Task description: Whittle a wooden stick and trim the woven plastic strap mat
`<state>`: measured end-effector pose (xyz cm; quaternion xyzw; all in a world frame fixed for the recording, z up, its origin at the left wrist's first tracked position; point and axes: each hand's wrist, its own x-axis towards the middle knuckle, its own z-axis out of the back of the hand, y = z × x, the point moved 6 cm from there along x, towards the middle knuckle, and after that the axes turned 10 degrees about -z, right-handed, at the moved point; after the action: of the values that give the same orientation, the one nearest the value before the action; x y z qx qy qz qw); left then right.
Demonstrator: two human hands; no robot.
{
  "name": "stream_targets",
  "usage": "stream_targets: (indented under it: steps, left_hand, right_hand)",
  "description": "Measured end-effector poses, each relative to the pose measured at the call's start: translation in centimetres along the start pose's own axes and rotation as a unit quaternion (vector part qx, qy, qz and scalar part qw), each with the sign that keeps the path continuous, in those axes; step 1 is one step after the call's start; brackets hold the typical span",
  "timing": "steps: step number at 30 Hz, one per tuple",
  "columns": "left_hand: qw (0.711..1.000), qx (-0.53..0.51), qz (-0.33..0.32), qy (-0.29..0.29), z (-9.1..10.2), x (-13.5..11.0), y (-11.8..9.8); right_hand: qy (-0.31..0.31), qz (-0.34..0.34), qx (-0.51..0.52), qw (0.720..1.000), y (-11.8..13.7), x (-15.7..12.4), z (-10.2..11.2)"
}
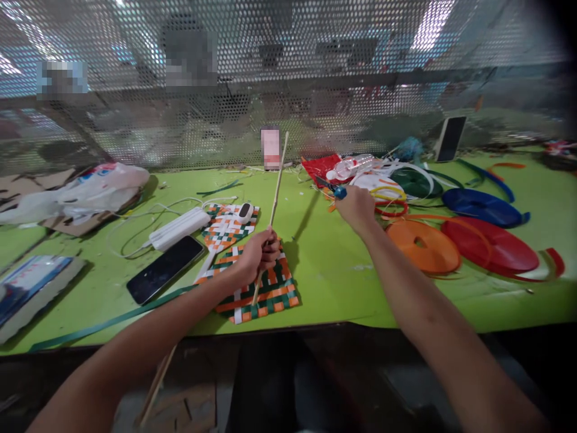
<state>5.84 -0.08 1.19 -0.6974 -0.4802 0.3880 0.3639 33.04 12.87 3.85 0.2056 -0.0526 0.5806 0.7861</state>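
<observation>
My left hand (258,255) is closed round a long thin wooden stick (276,192) that slants up toward the mesh wall. Under that hand lies a woven mat (265,294) of green, orange and white strips on the green table (324,264). My right hand (356,207) reaches far across the table, fingers curled over a small blue-handled tool (339,192) beside a heap of plastic strips. Whether it grips the tool firmly is hard to see.
Flat coils of strapping lie at right: orange (424,245), red (493,243), blue (480,206), dark green (412,180). A second woven piece (225,228), a black phone (164,269), a white power bank (179,227) and a plastic bag (97,186) sit at left. Another phone (449,138) leans on the mesh wall.
</observation>
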Motion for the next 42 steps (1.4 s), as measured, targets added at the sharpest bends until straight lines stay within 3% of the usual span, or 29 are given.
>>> stream_targets:
  steps: [14, 27, 42]
  left_hand:
    - [0.995, 0.013, 0.046, 0.087, -0.4, 0.1, 0.9]
    - [0.993, 0.106, 0.003, 0.044, -0.4, 0.0, 0.8]
    - [0.995, 0.038, 0.093, 0.024, -0.4, -0.5, 1.2]
  right_hand:
    - [0.145, 0.162, -0.001, 0.976, 9.0, -7.6, -0.1]
    - [0.147, 0.166, -0.017, 0.975, 8.6, -7.6, -0.3]
    - [0.15, 0.169, -0.051, 0.973, 8.7, -7.0, -0.8]
